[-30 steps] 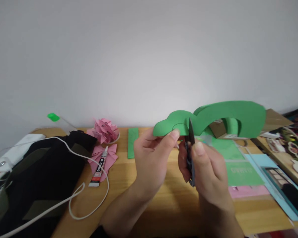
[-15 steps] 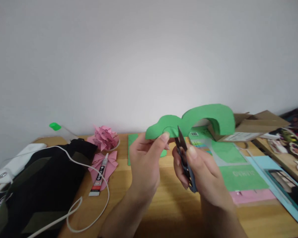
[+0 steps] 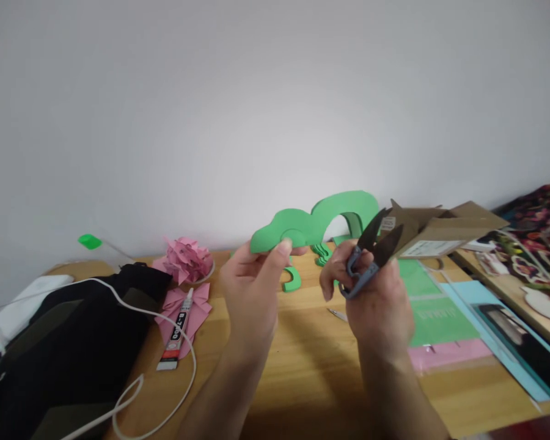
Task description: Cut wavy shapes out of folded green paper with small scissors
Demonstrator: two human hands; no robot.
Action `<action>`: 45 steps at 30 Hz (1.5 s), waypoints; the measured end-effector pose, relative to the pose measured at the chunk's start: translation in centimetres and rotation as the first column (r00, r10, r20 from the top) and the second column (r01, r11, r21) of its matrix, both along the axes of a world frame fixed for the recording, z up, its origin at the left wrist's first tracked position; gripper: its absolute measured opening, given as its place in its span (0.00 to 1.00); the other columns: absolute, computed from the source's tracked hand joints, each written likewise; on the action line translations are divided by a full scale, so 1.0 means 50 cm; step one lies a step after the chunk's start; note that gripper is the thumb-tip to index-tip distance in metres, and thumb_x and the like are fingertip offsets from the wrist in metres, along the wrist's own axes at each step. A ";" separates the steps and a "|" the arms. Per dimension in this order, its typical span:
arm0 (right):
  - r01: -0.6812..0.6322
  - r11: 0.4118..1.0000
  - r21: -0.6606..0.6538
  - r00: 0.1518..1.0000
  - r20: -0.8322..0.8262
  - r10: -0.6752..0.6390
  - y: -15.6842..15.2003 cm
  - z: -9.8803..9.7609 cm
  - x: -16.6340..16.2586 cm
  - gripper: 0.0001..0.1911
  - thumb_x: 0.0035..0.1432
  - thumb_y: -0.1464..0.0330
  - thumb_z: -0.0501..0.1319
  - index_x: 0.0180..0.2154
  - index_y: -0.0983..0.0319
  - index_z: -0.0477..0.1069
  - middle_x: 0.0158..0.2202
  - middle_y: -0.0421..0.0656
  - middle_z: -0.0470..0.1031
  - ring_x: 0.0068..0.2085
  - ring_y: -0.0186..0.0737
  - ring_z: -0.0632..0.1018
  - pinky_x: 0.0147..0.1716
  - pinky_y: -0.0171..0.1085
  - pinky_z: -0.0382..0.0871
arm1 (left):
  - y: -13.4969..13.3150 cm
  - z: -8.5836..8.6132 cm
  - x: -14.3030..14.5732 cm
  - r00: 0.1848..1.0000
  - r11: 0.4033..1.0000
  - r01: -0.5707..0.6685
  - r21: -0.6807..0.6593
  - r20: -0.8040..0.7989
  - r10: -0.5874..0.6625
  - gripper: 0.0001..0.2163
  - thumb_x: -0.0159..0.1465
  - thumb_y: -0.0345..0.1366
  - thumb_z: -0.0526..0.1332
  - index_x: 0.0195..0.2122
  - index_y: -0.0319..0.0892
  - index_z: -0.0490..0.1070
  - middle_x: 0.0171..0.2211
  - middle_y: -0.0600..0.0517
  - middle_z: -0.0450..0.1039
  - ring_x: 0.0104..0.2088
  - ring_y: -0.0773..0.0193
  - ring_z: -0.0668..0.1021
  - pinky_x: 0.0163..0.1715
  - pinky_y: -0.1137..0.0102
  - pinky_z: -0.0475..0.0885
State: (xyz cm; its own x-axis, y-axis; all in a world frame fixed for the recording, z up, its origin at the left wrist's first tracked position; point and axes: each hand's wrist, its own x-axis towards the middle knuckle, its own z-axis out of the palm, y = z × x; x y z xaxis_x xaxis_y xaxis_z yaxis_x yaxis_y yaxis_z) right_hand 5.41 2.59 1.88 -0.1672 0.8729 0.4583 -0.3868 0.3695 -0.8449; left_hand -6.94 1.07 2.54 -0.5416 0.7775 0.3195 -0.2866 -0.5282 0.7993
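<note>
A person cuts a figure of concentration behind a wooden tabletop (image 3: 297,360), a folded length of green paper (image 3: 297,227) held up in front of a pale wall (image 3: 275,110). The left hand (image 3: 254,290) pinches the paper's lower edge between thumb and fingers, toward its left end, just under a thin curved line. The paper is raised clear of the tabletop, its far end bending into a broad arch on the right.

The right hand (image 3: 380,305) is curled about the handles of a pair of scissors (image 3: 387,245), palm partly turned up, the dark blades parted and pointing up and to the right. Their tips show close to the arch; from where I stand, I cannot tell whether they touch it.

Below lie a curved green scrap (image 3: 292,280) and a cluster of wavy green cuttings (image 3: 321,253). To the left, a glue tube (image 3: 179,327) rests on folded pink paper (image 3: 203,305), just in front of a crumpled pink paper flower (image 3: 187,261), with a white cable (image 3: 144,311) looping alongside. To the right, an open cardboard box (image 3: 458,229) sits behind a green packet (image 3: 444,324).
</note>
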 end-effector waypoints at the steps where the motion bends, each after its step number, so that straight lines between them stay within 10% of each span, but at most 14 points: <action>1: 0.066 0.998 -0.006 0.998 -0.019 -0.066 0.001 -0.004 -0.007 0.17 0.62 0.51 0.57 0.35 0.57 0.72 0.21 0.34 0.56 0.20 0.33 0.60 0.19 0.35 0.59 | -0.001 -0.002 0.005 1.000 1.000 0.007 -0.005 -0.028 -0.008 0.07 0.58 0.33 0.67 0.23 0.41 0.74 0.21 0.56 0.76 0.21 0.70 0.76 0.24 0.73 0.71; 11: 0.364 0.910 -0.200 0.919 -0.086 -0.386 0.010 -0.014 -0.040 0.12 0.49 0.62 0.71 0.29 0.58 0.70 0.18 0.30 0.55 0.18 0.28 0.58 0.19 0.33 0.60 | -0.006 -0.015 0.040 0.986 0.997 0.028 -0.073 -0.162 -0.039 0.04 0.60 0.34 0.66 0.28 0.42 0.76 0.22 0.56 0.77 0.24 0.69 0.77 0.30 0.73 0.74; 23: 0.038 0.938 -0.343 0.976 -0.188 -0.108 0.027 0.010 -0.034 0.16 0.48 0.65 0.71 0.24 0.60 0.63 0.14 0.26 0.49 0.14 0.23 0.50 0.14 0.29 0.44 | 0.012 -0.043 0.047 0.948 0.992 -0.115 -0.047 -0.305 0.096 0.06 0.60 0.38 0.65 0.29 0.42 0.76 0.25 0.53 0.75 0.27 0.67 0.75 0.32 0.69 0.72; 45: 0.337 0.925 -0.174 0.923 -0.134 -0.361 0.016 -0.009 -0.042 0.12 0.53 0.67 0.69 0.27 0.60 0.66 0.16 0.29 0.54 0.17 0.26 0.58 0.15 0.28 0.56 | 0.010 -0.034 0.047 0.985 0.995 0.037 -0.097 -0.163 -0.052 0.04 0.58 0.37 0.67 0.29 0.43 0.79 0.25 0.54 0.78 0.26 0.69 0.77 0.30 0.73 0.73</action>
State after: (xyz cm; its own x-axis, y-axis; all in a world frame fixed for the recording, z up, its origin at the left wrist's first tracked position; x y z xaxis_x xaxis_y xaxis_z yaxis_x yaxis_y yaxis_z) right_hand 3.29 3.38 1.43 0.2253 0.9210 0.3177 -0.3902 0.3841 -0.8368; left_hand -4.60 1.56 0.85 -0.4517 0.8303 0.3265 -0.1680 -0.4386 0.8829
